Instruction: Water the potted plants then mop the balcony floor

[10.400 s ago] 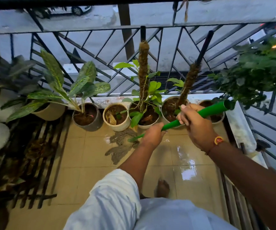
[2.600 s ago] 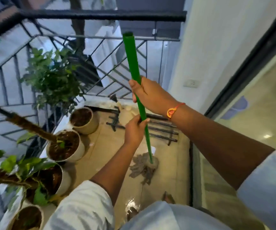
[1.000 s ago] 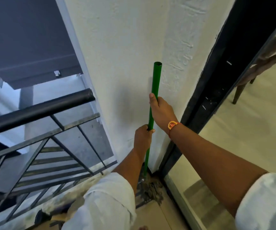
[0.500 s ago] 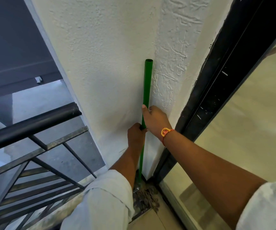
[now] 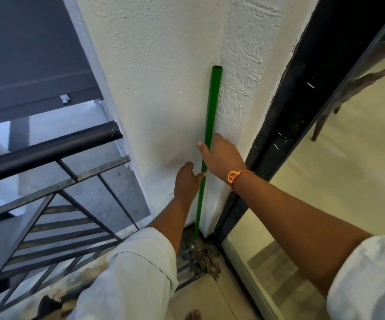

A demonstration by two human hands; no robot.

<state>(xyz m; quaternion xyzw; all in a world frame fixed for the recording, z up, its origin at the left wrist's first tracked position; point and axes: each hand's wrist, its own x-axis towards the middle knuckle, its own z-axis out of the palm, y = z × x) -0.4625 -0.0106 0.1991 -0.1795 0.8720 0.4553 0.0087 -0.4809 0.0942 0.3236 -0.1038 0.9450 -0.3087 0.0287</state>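
Mop (image 5: pixel 210 139) stood upright against the wall (image 5: pixel 163 77) between your hands: left hand (image 5: pixel 186 181) loosened beside it, right hand (image 5: pixel 223 155) open, barely touching. Mopping looked finished; watering could not be checked.

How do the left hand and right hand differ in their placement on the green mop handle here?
The right hand sits higher on the mop handle, the left hand lower. The right hand is on the handle's right side with open fingers laid over it; the left hand is on its left side, touching with only the fingertips. The right wrist wears an orange thread; the left is bare. Neither has a closed grip.
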